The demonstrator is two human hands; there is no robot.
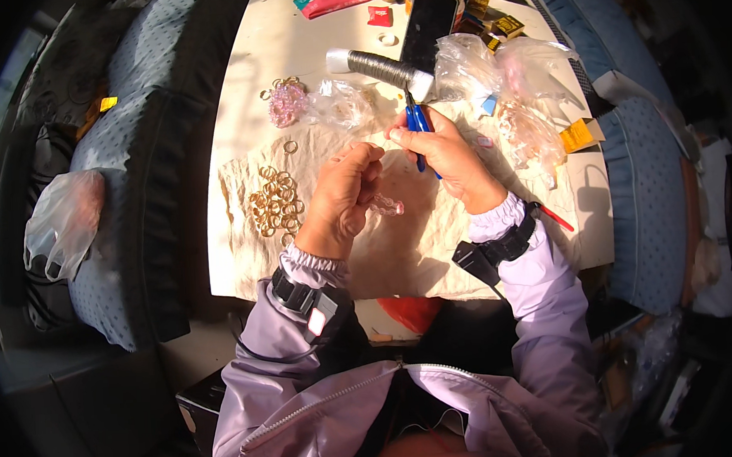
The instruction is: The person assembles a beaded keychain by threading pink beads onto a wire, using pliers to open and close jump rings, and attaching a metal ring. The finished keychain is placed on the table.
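Note:
My left hand (346, 195) is closed, thumb pressed to the forefinger. From under its curled fingers comes a short strand of clear pink beads (388, 205). In my right hand (453, 153) are small pliers (419, 126) with blue handles, their dark jaws pointing away from me. The two hands are close together, just apart, over a cream cloth (401, 260). Any fine wire or thread between them is too small to see. Left of my left hand lies a pile of gold-coloured rings (276, 202), with a single ring (290, 147) farther off.
Beyond the hands are a pink bead bunch (287, 105), a spool of dark wire (381, 68), a black phone (430, 31) and clear plastic bags (465, 66). A yellow box (580, 135) and a red pen-like stick (557, 217) lie right. Blue padded seats (646, 205) flank the table.

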